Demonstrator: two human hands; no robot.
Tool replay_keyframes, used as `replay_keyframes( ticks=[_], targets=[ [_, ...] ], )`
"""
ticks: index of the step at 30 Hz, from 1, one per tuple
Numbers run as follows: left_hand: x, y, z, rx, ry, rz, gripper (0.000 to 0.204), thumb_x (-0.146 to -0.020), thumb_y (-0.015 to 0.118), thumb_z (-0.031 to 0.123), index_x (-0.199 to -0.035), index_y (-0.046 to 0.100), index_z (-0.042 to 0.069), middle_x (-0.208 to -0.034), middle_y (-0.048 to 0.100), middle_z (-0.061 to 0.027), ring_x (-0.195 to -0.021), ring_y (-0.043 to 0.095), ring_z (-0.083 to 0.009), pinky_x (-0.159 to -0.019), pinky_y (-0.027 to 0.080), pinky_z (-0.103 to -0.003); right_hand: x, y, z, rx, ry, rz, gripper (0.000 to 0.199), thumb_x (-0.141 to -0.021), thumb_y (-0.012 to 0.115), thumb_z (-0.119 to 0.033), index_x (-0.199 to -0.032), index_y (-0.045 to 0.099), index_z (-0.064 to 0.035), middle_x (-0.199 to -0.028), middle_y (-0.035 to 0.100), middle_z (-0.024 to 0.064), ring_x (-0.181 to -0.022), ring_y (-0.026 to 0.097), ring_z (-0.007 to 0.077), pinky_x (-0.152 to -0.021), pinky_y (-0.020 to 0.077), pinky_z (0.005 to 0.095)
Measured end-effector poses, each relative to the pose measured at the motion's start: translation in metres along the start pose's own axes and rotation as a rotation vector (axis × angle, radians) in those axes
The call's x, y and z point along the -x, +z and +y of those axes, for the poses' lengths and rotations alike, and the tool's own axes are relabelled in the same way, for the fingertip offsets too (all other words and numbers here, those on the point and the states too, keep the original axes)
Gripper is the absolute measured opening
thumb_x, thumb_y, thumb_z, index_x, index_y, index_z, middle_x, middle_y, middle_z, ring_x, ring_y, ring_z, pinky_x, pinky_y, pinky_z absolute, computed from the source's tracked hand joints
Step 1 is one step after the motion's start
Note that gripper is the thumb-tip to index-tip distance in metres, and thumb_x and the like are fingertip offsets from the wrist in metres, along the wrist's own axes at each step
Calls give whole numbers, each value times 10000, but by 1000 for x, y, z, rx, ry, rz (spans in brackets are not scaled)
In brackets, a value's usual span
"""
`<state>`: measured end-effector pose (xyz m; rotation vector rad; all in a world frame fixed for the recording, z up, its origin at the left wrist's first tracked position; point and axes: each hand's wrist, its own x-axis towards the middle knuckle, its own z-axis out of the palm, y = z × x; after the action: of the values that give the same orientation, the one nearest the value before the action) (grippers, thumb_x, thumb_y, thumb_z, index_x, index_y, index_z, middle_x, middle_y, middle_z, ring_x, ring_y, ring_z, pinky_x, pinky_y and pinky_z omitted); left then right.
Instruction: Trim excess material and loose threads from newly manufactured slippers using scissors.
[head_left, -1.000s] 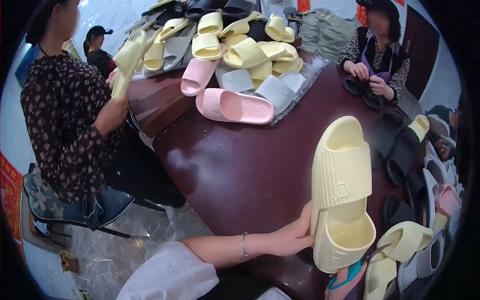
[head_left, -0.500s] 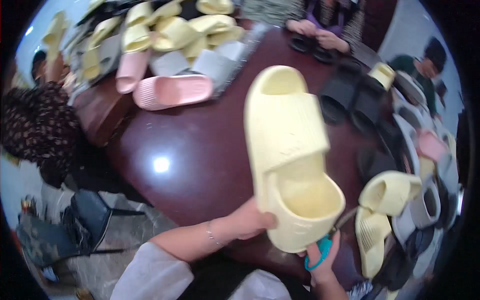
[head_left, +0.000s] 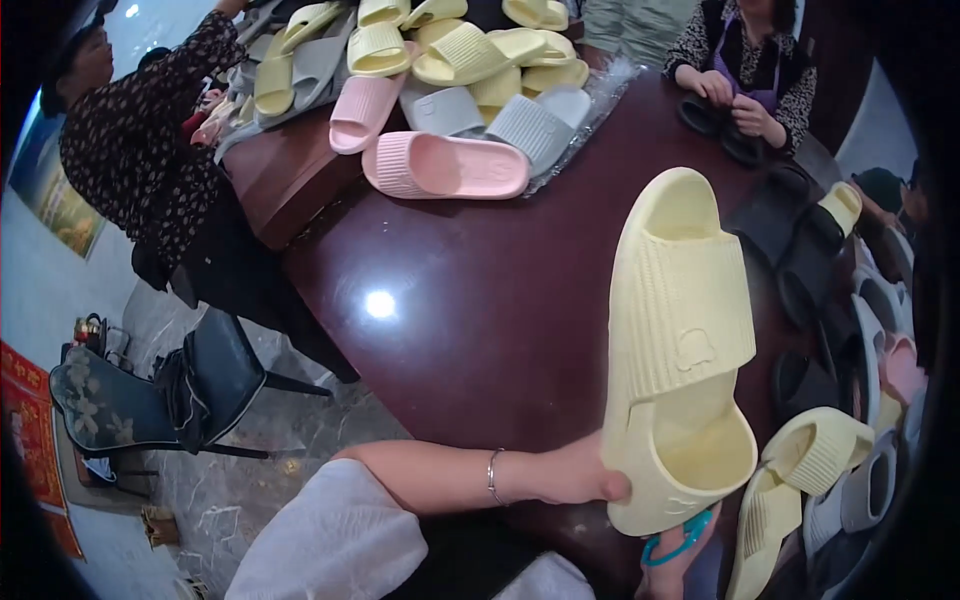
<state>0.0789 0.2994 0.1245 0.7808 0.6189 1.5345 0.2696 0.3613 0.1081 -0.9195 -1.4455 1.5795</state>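
Observation:
My left hand [head_left: 578, 474] is closed on the heel of a pale yellow slide slipper [head_left: 680, 320], thumb on its side. The slipper is held up over the table, toe pointing away, with a ribbed strap bearing a small raised outline. Below its heel is my right hand [head_left: 668, 572], closed around a small pair of scissors with teal loop handles [head_left: 690, 538]. Their blades are hidden behind the slipper. Just right of it, a pair of yellow slippers [head_left: 770, 510] lies at the table's edge, one resting across the other.
Yellow, grey and pink slippers [head_left: 445, 166] are heaped at the far left of the dark red table [head_left: 470, 330]. Black slippers [head_left: 770, 215] and more grey ones line the right. A person [head_left: 745, 85] across the table handles black slippers; another stands left, near a chair [head_left: 215, 370].
The view has swung left, so the scene appears farther right. Both hands still hold the yellow slipper and the scissors. The slipper is slightly more upright.

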Motion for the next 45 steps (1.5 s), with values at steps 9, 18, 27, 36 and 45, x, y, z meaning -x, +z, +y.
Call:
replay_keyframes(
  ticks=[9,18,27,36,45],
  targets=[
    [-3,3,19,177,16,6,1047,-707,691,548,-1409,123,17,-1402,311,-80,-1278,308,-181,-1044,293,-357,-3,6,4,85,-177,48,551,-779,595,-167,-1250,355,-7,-1117,519,142,-933,564,208,-771,482,309],
    [-4,12,18,-370,82,354,941,-751,737,251,-1379,88,-12,-1298,362,-140,-1237,343,-219,-1050,279,-353,-3,-3,14,108,56,160,534,-807,603,-197,-1244,339,-39,-903,571,85,-511,493,102,-391,369,183],
    [-6,7,14,-348,2,252,806,-740,723,128,-1320,183,-24,-1256,387,-152,-1212,372,-217,-1003,345,-348,-1,25,-18,167,26,180,445,-831,568,-112,-1203,336,-35,-852,566,90,-520,518,107,-415,410,201],
    [-14,-12,38,245,345,606,435,-868,551,29,-1241,328,47,-1240,465,-104,-1140,483,-199,-980,409,-369,-19,13,-16,25,2,43,281,-848,569,-45,-973,318,-54,-735,582,122,-522,548,118,-456,453,220],
    [30,-47,64,249,469,795,423,-900,535,126,-1282,359,78,-1235,492,-73,-1143,491,-208,-968,412,-381,-10,19,-17,-35,-36,84,239,-845,569,-59,-980,371,-57,-712,562,97,-485,511,107,-423,405,207]
  ],
)
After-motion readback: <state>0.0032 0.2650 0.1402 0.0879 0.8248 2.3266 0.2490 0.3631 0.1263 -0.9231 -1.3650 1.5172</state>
